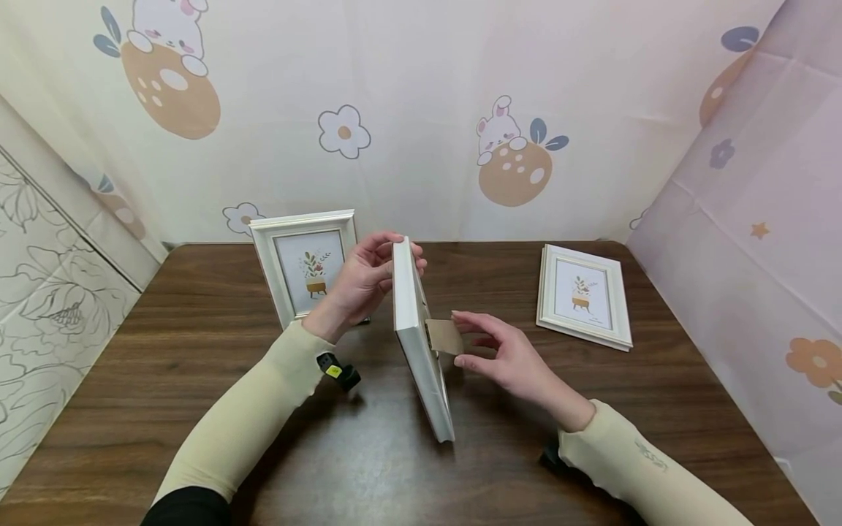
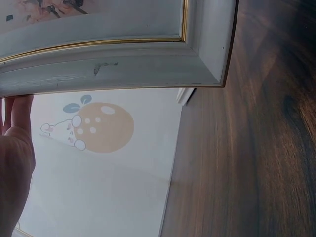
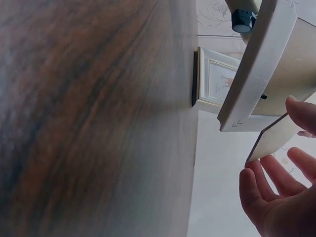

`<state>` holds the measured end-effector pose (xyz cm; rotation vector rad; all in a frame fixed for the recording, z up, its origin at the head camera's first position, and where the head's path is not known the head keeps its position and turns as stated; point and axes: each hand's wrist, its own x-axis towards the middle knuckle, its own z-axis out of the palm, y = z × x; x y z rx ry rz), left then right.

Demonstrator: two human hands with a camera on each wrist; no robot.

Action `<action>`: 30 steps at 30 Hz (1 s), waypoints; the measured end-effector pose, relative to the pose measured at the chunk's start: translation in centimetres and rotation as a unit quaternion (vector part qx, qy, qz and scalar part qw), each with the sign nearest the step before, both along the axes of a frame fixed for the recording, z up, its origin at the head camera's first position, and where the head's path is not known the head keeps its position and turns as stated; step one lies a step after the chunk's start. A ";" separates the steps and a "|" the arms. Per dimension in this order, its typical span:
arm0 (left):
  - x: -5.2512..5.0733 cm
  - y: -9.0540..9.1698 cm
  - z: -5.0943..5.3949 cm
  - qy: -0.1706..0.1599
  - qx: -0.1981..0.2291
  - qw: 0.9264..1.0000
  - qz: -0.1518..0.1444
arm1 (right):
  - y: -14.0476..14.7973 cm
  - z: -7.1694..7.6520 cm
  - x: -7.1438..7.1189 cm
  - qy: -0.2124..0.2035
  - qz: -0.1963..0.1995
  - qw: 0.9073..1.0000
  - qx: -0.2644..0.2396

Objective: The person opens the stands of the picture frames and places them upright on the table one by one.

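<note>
A white picture frame [image 1: 414,343] stands upright on the table, edge-on in the head view, with its lower corner near the front. My left hand [image 1: 363,281] grips its far upper edge. In the left wrist view the gold-lined front of that picture frame [image 2: 148,64] shows, and part of my left hand [image 2: 17,153] is at its edge. A brown stand flap [image 1: 446,337] sticks out from the back. My right hand [image 1: 503,354] holds the flap's outer end between thumb and fingers. In the right wrist view the fingertips touch the flap [image 3: 276,137].
Behind my left hand another white frame [image 1: 263,248] stands upright with a potted-plant print. At the right a further white frame [image 1: 617,292] lies face up. The brown wooden table [image 1: 197,351] meets a patterned cloth backdrop [image 1: 408,175].
</note>
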<state>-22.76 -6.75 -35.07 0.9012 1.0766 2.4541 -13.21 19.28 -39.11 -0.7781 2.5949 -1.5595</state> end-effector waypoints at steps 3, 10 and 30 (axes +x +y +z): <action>0.1 0.0 0.0 -0.006 -0.008 1.000 0.006 | -0.1 0.0 0.0 0.000 -0.008 1.000 0.004; 0.1 -0.1 0.0 -0.010 -0.024 1.000 0.017 | 0.0 0.1 -0.1 0.013 -0.016 1.000 0.018; 0.2 -0.4 -0.1 -0.012 -0.057 0.997 0.052 | 1.2 1.0 0.2 0.102 -0.025 0.992 0.074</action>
